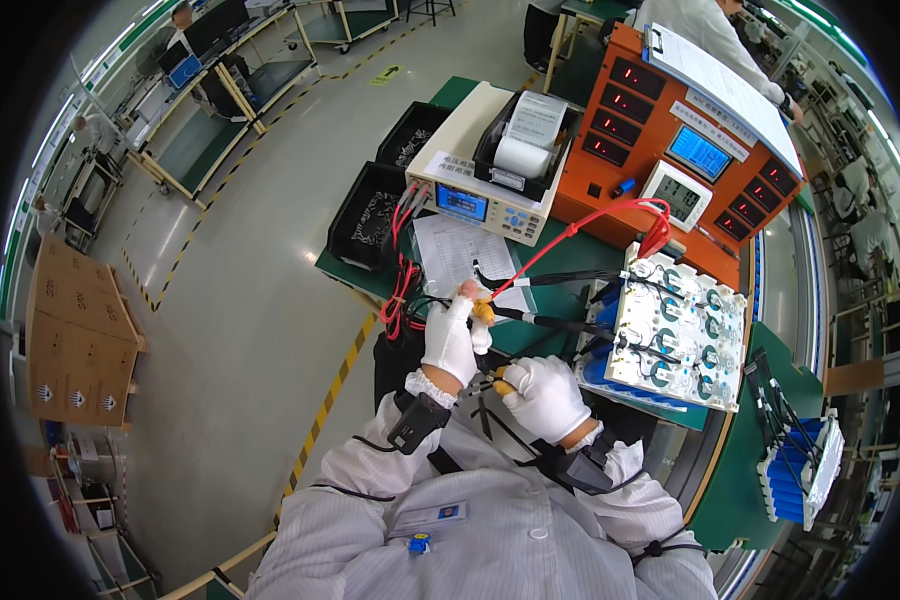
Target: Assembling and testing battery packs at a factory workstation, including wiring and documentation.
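Note:
My left hand (450, 342), in a white glove with bare or yellowish fingertips, pinches the end of a red test lead (542, 254). That lead runs up to the orange tester box. Close by on the right, my gloved right hand (547, 399) is closed, its fingertips around a small dark piece I cannot make out. Black cables (560, 323) with connectors reach from a battery pack (670, 330) to beside my left hand. The pack has blue cells under a white holder. Papers (462, 258) lie on the green bench just beyond my left hand.
A beige bench meter (510, 215) carries a label printer (526, 150). Behind the pack stands the orange tester (610, 100) with red displays. Black bins of small parts (365, 222) sit left. A second blue pack (800, 470) is at right. Cartons (80, 330) stand far left; another person (700, 45) is beyond.

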A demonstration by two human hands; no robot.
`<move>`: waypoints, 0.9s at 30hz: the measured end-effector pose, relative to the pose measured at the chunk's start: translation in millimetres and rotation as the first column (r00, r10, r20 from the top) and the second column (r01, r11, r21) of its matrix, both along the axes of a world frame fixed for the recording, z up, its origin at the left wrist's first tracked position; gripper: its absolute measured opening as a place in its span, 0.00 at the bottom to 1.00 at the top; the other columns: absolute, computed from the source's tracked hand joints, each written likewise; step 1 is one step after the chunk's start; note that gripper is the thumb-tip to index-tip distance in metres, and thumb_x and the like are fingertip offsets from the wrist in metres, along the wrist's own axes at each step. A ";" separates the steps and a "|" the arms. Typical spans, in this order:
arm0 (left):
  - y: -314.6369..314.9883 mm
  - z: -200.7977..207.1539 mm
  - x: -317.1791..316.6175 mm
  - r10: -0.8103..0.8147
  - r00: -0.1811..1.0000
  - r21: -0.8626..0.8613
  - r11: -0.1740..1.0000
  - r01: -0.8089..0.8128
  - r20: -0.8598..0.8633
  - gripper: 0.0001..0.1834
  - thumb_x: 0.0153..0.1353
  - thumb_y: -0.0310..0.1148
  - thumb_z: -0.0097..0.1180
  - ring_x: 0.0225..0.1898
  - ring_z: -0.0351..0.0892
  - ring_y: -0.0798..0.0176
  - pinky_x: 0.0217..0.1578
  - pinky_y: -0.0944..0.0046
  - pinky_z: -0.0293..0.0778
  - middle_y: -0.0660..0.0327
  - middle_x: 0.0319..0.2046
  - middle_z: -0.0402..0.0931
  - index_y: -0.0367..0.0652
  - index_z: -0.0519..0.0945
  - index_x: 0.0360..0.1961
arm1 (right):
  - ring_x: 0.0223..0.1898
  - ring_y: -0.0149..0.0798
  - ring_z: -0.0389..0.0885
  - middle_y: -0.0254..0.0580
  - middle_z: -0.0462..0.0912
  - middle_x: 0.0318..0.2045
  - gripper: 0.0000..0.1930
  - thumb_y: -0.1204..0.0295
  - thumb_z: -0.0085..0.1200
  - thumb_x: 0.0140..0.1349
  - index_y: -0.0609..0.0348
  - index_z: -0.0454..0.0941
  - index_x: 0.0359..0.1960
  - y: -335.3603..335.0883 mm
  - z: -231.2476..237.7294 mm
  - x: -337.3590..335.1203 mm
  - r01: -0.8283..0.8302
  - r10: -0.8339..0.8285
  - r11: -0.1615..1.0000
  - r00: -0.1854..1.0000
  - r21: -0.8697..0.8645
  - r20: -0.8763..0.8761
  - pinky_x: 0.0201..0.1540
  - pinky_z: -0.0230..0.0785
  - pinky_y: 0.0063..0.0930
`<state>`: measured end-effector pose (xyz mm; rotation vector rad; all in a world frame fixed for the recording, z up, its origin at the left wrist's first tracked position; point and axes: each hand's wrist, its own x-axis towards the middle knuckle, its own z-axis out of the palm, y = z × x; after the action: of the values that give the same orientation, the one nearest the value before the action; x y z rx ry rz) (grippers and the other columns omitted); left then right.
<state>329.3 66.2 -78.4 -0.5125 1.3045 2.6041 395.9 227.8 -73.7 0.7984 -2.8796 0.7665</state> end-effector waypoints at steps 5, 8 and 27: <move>-0.6 0.4 -1.1 0.008 1.000 0.021 1.000 -0.008 0.023 0.21 0.66 0.49 0.57 0.11 0.61 0.72 0.13 0.71 0.57 0.61 0.19 0.73 0.39 0.75 0.32 | 0.31 0.45 0.78 0.38 0.77 0.25 0.07 0.66 0.61 0.51 0.52 0.80 0.29 -0.2 -0.2 -1.1 -0.003 0.003 1.000 1.000 0.014 0.012 0.38 0.68 0.40; -0.4 -1.9 -1.9 0.012 1.000 0.008 1.000 -0.012 0.020 0.21 0.66 0.49 0.57 0.10 0.61 0.72 0.13 0.71 0.57 0.61 0.19 0.73 0.39 0.75 0.32 | 0.31 0.45 0.79 0.38 0.77 0.25 0.07 0.66 0.61 0.50 0.52 0.80 0.29 0.3 -1.7 -1.4 0.000 0.000 1.000 1.000 0.014 0.020 0.38 0.69 0.40; -4.8 -6.5 -6.7 0.043 0.998 0.050 0.998 -0.045 0.044 0.20 0.65 0.49 0.59 0.09 0.55 0.74 0.12 0.71 0.48 0.66 0.15 0.65 0.43 0.73 0.29 | 0.33 0.45 0.79 0.39 0.78 0.26 0.08 0.67 0.60 0.50 0.53 0.80 0.31 2.7 1.4 -1.8 0.013 -0.014 1.000 0.999 0.024 0.050 0.40 0.69 0.40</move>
<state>322.6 61.4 -84.9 -0.5923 1.2242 2.6390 394.1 230.6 -72.3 0.7726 -2.9403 0.7638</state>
